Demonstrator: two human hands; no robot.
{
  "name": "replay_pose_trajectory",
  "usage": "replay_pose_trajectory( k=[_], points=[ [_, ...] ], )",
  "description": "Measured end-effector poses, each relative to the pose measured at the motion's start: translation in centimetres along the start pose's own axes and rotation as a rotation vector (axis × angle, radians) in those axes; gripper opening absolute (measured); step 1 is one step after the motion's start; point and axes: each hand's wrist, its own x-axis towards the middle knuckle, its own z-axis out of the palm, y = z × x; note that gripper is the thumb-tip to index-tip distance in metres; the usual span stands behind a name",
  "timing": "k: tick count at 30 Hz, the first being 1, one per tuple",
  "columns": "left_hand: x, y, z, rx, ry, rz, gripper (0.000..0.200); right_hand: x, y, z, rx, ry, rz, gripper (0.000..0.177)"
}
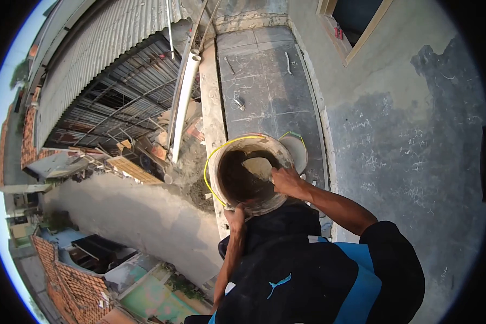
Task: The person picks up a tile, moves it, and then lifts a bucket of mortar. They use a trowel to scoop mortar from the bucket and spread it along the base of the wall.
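A wide bucket (pixel 284 154) with a yellow handle stands in front of my body, its inside coated with dark wet mortar (pixel 235 175). My right hand (pixel 288 181) is closed around the grip of a trowel (pixel 257 167), whose pale, smeared blade reaches into the bucket's mouth. At the near rim, my left hand (pixel 235 217) grips the bucket's edge. Some of the left fingers are hidden behind the rim. Just beyond my right hand sits a smaller pale bucket (pixel 296 148) with a green-yellow handle, partly covered by the large one.
A narrow tiled ledge (pixel 254 81) runs ahead, with a low parapet (pixel 211 102) and a drop to the street on its left. A white pipe (pixel 186 102) leans outside the parapet. The plastered wall (pixel 383 140) rises on the right, with a window frame (pixel 351 54).
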Motion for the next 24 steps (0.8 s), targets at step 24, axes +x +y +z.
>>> replay_pose_trajectory(
  k=[24],
  points=[
    [-7.8,-6.4,-7.8,0.400,-0.658,0.402,0.068,-22.7,-6.4,13.4,-0.474,0.331,0.460,0.021]
  ],
)
